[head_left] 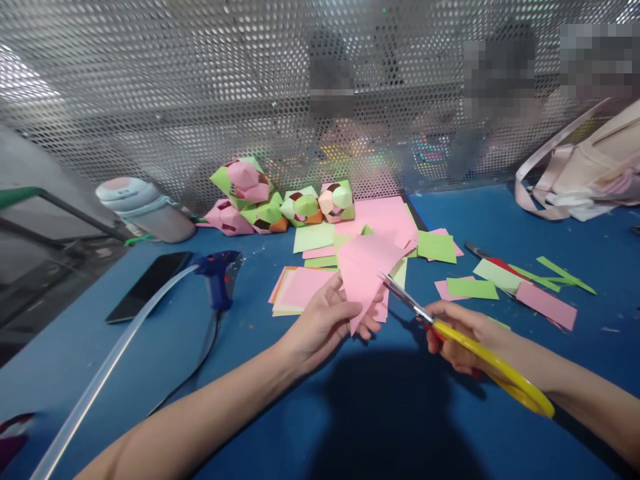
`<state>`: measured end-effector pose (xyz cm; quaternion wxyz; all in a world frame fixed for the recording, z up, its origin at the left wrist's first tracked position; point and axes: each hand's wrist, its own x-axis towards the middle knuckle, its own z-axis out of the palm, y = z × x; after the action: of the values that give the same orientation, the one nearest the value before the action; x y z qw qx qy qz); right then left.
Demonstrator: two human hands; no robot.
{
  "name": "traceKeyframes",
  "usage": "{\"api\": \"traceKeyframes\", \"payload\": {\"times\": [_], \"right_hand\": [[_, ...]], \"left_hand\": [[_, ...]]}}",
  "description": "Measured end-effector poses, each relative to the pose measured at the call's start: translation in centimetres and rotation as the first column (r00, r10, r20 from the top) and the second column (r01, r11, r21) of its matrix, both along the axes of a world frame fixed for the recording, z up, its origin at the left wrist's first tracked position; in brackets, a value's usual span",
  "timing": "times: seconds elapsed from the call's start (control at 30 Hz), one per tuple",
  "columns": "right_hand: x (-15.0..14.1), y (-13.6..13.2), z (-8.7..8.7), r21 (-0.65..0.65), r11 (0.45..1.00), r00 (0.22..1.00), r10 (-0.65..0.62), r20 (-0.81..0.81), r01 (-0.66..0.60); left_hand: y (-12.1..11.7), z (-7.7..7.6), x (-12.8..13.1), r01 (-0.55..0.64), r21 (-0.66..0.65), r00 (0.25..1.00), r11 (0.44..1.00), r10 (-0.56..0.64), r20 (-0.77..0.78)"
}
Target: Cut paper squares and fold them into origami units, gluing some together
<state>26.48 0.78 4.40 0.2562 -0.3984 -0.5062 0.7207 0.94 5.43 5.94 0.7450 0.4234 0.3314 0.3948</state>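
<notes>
At frame centre, the left hand point(325, 315) pinched a pointed pink paper sheet point(367, 263). Right of centre, the right hand point(473, 325) gripped yellow-handled metal scissors point(470, 345), tips at the sheet's edge.

A lidded bottle point(150, 210) and, in front of it, a black phone point(147, 285) occupy the left side of the blue counter point(260, 427), with a pale bag point(590, 153) at right and a perforated metal panel point(200, 80) behind.
</notes>
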Motion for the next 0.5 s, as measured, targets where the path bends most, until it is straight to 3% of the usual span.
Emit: {"api": "traceKeyframes", "payload": {"times": [0.2, 0.37, 0.5], "right_hand": [[-0.6, -0.5, 0.0, -0.070, 0.996, 0.995, -0.052, -0.081, 0.047], [-1.2, -0.9, 1.5, -0.012, 1.000, 0.997, -0.023, -0.080, 0.022], [-1.3, -1.1, 1.7, 0.002, 1.000, 0.997, -0.028, -0.074, 0.028]], "left_hand": [[-1.1, -0.4, 0.2, 0.039, 0.017, 0.999, 0.999, -0.038, -0.029], [-1.6, -0.8, 0.3, 0.043, 0.037, 0.997, 0.998, -0.041, -0.066], [-1.9, -0.7, 0.4, 0.052, 0.037, 0.995, 0.998, -0.048, -0.087]]}}
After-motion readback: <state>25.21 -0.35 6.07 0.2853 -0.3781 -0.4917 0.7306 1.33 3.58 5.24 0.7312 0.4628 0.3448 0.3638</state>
